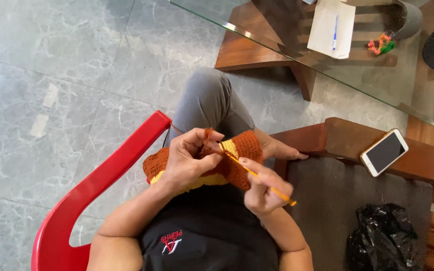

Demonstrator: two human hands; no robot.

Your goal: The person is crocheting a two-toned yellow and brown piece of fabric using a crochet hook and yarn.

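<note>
Over grey tiles, left hand [189, 160] pinches crochet piece [237, 155]; right hand [262, 188] holds hook [257, 175].

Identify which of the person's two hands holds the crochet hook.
The right hand holds the yellow crochet hook; the left hand grips the orange-and-yellow crochet piece.

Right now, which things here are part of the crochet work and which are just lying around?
In use: orange-and-yellow crocheted piece, orange crochet hook, orange yarn strand, left hand, right hand.

Lying about: white smartphone, black plastic bag, white envelope with blue pen, small colourful yarn bundle.
</note>
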